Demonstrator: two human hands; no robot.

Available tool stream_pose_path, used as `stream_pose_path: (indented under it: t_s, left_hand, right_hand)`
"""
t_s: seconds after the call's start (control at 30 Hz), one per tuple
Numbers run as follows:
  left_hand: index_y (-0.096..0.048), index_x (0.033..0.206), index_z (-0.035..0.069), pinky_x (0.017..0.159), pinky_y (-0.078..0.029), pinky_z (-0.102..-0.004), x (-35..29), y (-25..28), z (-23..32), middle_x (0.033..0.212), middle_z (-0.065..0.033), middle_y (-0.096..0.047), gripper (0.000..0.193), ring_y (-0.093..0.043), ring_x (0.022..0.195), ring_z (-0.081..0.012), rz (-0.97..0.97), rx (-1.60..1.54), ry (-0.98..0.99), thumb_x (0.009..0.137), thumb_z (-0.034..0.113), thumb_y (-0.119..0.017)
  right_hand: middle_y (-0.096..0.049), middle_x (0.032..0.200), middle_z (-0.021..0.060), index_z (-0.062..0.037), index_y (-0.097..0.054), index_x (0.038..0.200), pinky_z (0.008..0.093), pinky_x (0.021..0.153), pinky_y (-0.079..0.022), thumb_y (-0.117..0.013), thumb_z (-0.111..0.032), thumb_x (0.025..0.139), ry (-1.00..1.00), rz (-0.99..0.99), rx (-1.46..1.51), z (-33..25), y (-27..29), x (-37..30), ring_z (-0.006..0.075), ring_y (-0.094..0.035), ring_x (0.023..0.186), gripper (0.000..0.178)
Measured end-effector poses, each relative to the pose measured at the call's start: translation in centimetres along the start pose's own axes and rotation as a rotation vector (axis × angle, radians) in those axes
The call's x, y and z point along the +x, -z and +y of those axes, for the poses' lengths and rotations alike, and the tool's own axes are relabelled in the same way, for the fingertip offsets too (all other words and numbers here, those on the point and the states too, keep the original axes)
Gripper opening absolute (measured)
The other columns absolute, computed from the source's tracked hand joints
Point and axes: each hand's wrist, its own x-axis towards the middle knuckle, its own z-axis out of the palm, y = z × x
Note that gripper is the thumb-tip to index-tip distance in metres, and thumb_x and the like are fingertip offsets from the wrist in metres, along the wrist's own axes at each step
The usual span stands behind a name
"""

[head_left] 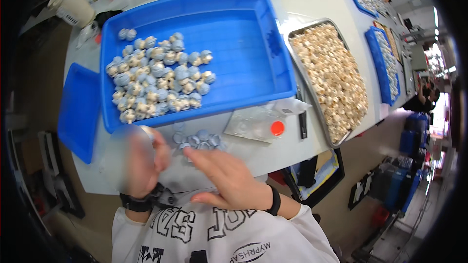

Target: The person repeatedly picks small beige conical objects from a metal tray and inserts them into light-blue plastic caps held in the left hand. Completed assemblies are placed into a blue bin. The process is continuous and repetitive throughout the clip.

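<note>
left hand [155, 158] and right hand [229, 175] are at the near edge of the white surface [97, 175], and the step in hand looks like picking up small pale blue caps [202, 139]. the next move seems to call for a light pinch on a single cap, with the fingertips kept from scattering the others.

the left hand has its fingers bent in; a blur covers part of it, so i cannot tell how far open it is or whether anything is held. the right hand is spread, thumb well apart from the straight fingers, with nothing visible in its grasp; its fingertips are at the near side of the caps, though whether they touch one is unclear.

from the left, an upright-looking flat blue tray [78, 112] is beside a big blue tub [239, 53]. blue and cream balls [156, 78] are heaped in the tub's left half. the caps lie in a loose pile in front of the tub, just beyond the right fingertips. to their right is a clear bottle [251, 126] with a red cap, then a metal tray [336, 143] full of cream pieces [329, 78].
</note>
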Motion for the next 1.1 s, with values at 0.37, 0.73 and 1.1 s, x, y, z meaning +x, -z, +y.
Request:
stream_pose_path:
  t_s: [0.37, 0.73, 1.1]
  left_hand:
    - [-0.031, 0.129, 0.003, 0.043, -0.029, -0.0247, -0.3, 0.4, 1.9, 0.074, -0.0058, -0.039, 0.043, -0.034, 0.046, -0.0108, -0.117, -0.388, 0.01, 0.092, 0.026, -0.035]
    - [-0.043, 0.105, -0.005, 0.036, -0.033, -0.0183, -1.3, 0.9, 0.8, 0.086, -0.0256, -0.058, 0.04, -0.042, 0.036, -0.0081, -0.428, -0.077, -0.084, 0.089, 0.031, -0.054]
    - [-0.056, 0.093, -0.006, 0.051, -0.04, -0.0214, -0.4, -0.2, 0.9, 0.093, -0.0177, -0.057, 0.018, -0.049, 0.056, -0.0107, -0.348, 0.06, 0.018, 0.079, 0.004, -0.053]
  right_hand:
    - [-0.055, 0.069, 0.0063, 0.0027, -0.063, 0.092, 0.0323, 0.053, -0.043, -0.065, -0.022, 0.081, 0.013, -0.119, 0.0, -2.0, 15.0, -3.0, 0.019, -0.054, 0.059, 0.027]
    - [-0.065, 0.078, 0.0136, -0.0038, -0.067, 0.082, 0.034, 0.064, -0.048, -0.068, -0.022, 0.066, -0.932, -0.057, -1.067, 14.1, 32.4, -0.2, 0.0273, -0.063, 0.072, 0.025]
    - [-0.062, 0.08, 0.0092, 0.001, -0.054, 0.085, 0.0252, 0.057, -0.045, -0.067, -0.01, 0.075, -0.143, 0.589, -0.344, -1.9, 18.7, 0.2, 0.0117, -0.056, 0.066, 0.019]
